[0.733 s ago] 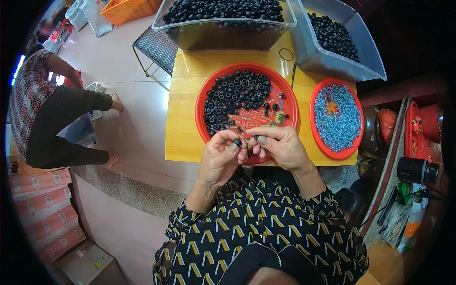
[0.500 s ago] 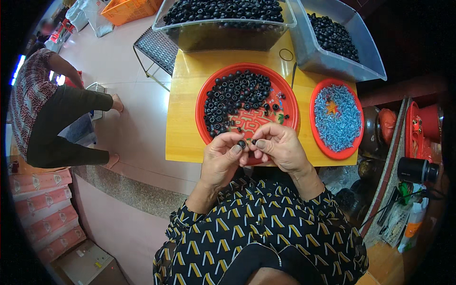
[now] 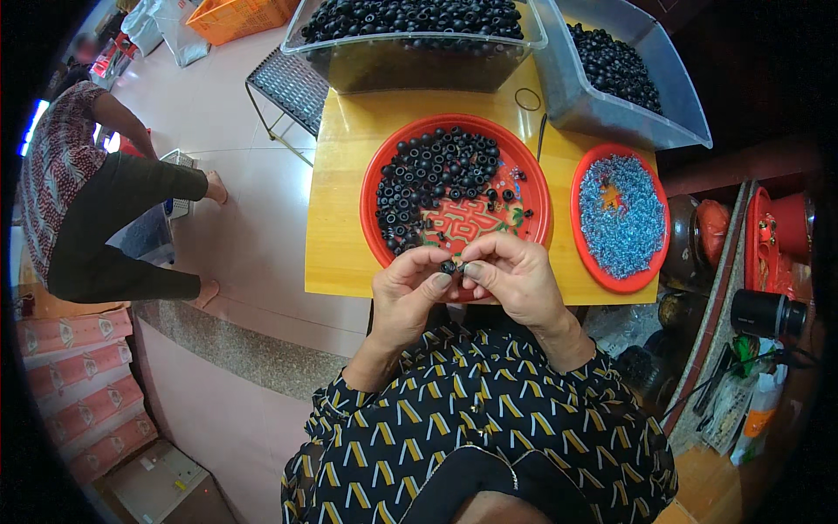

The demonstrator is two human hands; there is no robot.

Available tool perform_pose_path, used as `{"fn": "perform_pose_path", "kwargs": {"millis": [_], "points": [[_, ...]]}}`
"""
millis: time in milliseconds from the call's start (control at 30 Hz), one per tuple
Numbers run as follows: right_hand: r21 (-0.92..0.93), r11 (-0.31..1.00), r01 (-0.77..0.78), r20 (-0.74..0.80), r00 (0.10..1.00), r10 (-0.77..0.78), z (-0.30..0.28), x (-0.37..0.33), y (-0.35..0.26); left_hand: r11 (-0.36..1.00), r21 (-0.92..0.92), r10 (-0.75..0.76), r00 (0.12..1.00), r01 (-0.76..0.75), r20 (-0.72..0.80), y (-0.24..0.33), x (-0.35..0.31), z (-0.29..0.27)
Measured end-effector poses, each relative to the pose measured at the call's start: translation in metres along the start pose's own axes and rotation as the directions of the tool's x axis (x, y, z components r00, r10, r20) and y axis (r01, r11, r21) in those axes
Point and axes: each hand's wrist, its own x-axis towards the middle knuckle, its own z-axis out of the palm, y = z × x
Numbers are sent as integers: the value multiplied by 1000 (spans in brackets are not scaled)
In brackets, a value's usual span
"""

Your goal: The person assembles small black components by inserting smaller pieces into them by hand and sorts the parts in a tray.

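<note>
1 black bead (image 3: pixel 448 267) pinched by left hand (image 3: pixel 406 297) | small dark piece (image 3: pixel 461 267) apparently pinched by right hand (image 3: pixel 521 284) | unfinished, apparently | loose beads (image 3: pixel 428 175) remaining, red tray's (image 3: pixel 531 188) left edge

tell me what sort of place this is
Probably a small home workshop: a yellow table, a round red tray of small black pieces, and plastic bins full of similar ones.

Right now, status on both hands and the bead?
Left hand: pinching round black bead. Right hand: small dark piece pinched beside it, partly hidden. Round red tray just beyond.
</note>
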Motion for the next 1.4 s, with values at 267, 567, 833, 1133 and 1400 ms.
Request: {"fn": "perform_pose_path", "kwargs": {"millis": [267, 567, 833, 1133, 1400], "points": [[43, 999, 27, 5, 1000, -27, 1, -1, 2, 919, 324, 191, 973, -223, 128, 1, 1, -3], [58, 993, 101, 9, 995, -101, 2, -2, 4, 934, 290, 185, 977, -209, 108, 2, 1, 2], [32, 998, 52, 0, 999, -52, 0, -3, 1, 805, 515, 252, 956, -295, 153, 6, 2, 5], [410, 867, -284, 282, 943, 176, -15, 3, 10, 562, 635, 389, 847, -530, 362, 11, 10, 6], [525, 756, -391, 435, 887, 157, -18, 2, 22, 498, 674, 349, 838, -545, 420, 18, 10, 9]]}}
